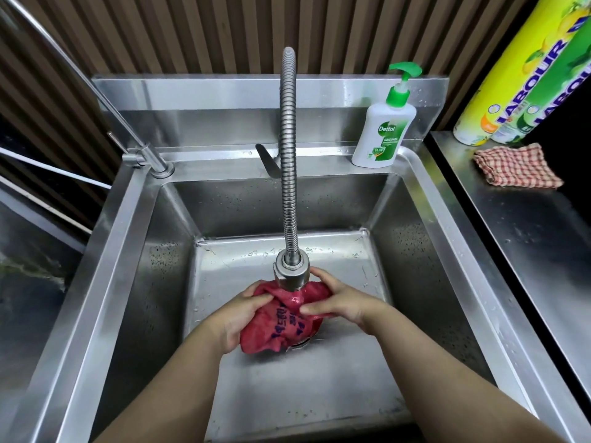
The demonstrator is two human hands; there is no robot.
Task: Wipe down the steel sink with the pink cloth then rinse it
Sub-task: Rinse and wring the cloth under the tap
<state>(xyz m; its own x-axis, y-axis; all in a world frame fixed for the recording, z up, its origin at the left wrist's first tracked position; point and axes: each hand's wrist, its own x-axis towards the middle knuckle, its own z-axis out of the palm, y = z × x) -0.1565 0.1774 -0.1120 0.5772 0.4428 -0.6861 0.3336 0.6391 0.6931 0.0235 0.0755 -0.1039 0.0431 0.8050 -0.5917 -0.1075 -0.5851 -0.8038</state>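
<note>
The pink cloth (pixel 281 327), printed with dark blue lettering, is bunched up low in the middle of the steel sink (pixel 425 260), directly under the head of the flexible faucet (pixel 289 273). My left hand (pixel 243 314) grips the cloth's left side with curled fingers. My right hand (pixel 339 302) pinches its right side. The cloth looks wet and glossy. It hides most of the drain beneath it.
A white Dettol soap pump bottle (pixel 383 132) stands on the sink's back ledge at the right. A faucet lever (pixel 267 161) sits behind the hose. On the right counter lie a red checked cloth (pixel 518 167) and yellow-green Labour bottles (pixel 524 84). A thin second tap (pixel 147 158) stands back left.
</note>
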